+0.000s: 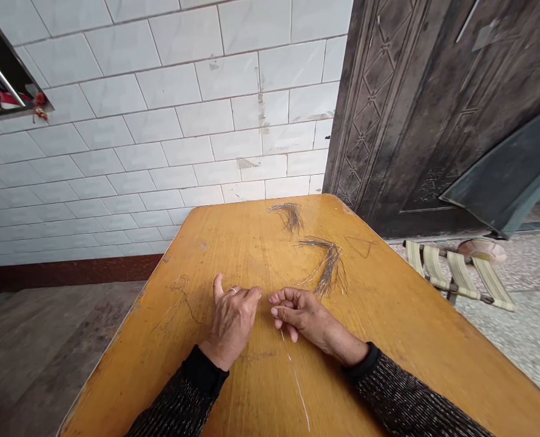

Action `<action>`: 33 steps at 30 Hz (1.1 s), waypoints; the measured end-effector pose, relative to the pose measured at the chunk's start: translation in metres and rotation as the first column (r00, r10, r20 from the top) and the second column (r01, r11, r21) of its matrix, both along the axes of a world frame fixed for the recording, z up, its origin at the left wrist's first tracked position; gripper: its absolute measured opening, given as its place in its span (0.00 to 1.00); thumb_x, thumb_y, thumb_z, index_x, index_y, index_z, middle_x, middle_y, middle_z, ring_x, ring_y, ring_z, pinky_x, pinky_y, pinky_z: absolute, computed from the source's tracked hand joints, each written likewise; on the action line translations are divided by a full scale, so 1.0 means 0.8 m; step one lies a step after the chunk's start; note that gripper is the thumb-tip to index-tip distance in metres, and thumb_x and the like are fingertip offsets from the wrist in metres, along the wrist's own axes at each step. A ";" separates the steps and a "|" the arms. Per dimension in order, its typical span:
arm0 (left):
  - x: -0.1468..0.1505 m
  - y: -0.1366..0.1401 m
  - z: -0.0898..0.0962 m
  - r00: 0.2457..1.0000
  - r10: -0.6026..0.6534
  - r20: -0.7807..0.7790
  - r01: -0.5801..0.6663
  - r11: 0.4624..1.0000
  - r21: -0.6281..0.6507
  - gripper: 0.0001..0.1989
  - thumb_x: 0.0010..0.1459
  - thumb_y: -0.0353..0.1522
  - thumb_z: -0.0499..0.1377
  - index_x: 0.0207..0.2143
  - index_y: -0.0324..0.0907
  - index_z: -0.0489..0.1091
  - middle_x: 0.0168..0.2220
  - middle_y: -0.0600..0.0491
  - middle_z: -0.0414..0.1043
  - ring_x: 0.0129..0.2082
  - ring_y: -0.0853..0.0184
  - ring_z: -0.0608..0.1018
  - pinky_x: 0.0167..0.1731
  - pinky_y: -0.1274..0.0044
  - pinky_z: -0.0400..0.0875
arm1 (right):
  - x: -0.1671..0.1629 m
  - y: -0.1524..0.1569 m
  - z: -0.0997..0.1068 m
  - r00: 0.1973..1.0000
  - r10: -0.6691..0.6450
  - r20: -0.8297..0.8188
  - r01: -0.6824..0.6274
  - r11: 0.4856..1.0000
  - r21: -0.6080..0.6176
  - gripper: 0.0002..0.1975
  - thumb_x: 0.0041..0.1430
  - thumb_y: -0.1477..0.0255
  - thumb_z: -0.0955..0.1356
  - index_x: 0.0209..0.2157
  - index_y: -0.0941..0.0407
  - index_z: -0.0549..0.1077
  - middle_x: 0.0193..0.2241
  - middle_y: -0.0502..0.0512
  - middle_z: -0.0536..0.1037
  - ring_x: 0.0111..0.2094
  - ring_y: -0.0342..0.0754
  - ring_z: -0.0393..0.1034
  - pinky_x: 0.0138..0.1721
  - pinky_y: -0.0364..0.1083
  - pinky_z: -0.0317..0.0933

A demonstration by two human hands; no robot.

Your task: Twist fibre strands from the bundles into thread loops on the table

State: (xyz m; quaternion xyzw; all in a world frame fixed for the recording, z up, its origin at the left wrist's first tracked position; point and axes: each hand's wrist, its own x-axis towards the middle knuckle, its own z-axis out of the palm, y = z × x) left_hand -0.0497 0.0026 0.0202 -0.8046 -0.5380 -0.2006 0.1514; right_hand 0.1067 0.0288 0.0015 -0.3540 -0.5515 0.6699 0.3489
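A thin, pale wire (296, 377) trails from the fingers of my right hand (304, 315) down toward the near side of the wooden table (261, 400). That hand is closed in a pinch, with its lower fingers curled. Just left of it, my left hand (234, 318) is seen from the back, wearing a ring. Its index finger and hidden thumb come together near my right fingertips, while the little finger sticks out. Whatever it pinches is too small to make out. A bundle of thin dark wires (330, 267) lies bent beyond my right hand.
Farther back on the table is a second wire bundle (292, 215). Loose wire strands (184, 292) lie at the left, and another strand (361, 246) at the right. A tiled wall (179, 130) and dark door (388, 121) stand behind; a strapped folding stool (461, 276) is on the right.
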 end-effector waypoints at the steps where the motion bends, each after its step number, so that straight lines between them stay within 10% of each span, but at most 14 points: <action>1: -0.001 0.000 0.000 1.000 0.008 -0.006 -0.008 1.000 -0.005 0.10 0.57 0.25 0.48 0.32 0.42 0.68 0.20 0.56 0.69 0.24 0.68 0.70 0.50 0.54 0.45 | 0.000 0.000 -0.001 1.000 -0.010 -0.007 0.010 1.000 -0.002 0.17 0.42 0.62 0.69 0.30 0.59 0.64 0.16 0.44 0.70 0.10 0.34 0.56 0.11 0.36 0.48; 13: -0.003 0.010 0.000 0.960 -0.196 0.201 0.215 0.973 -0.079 0.09 0.59 0.28 0.48 0.32 0.42 0.68 0.30 0.55 0.73 0.31 0.70 0.73 0.48 0.66 0.54 | -0.001 -0.004 0.002 0.998 0.039 -0.051 -0.038 0.999 0.022 0.15 0.44 0.62 0.69 0.26 0.59 0.64 0.15 0.45 0.70 0.10 0.33 0.55 0.11 0.36 0.47; 33: -0.010 0.015 -0.002 0.975 -0.053 0.216 0.061 0.998 -0.033 0.09 0.58 0.29 0.50 0.30 0.43 0.69 0.28 0.56 0.75 0.28 0.69 0.74 0.49 0.62 0.49 | -0.011 -0.009 -0.007 0.999 0.034 -0.026 -0.036 0.997 -0.063 0.16 0.43 0.61 0.68 0.23 0.59 0.63 0.15 0.44 0.69 0.10 0.33 0.58 0.12 0.35 0.48</action>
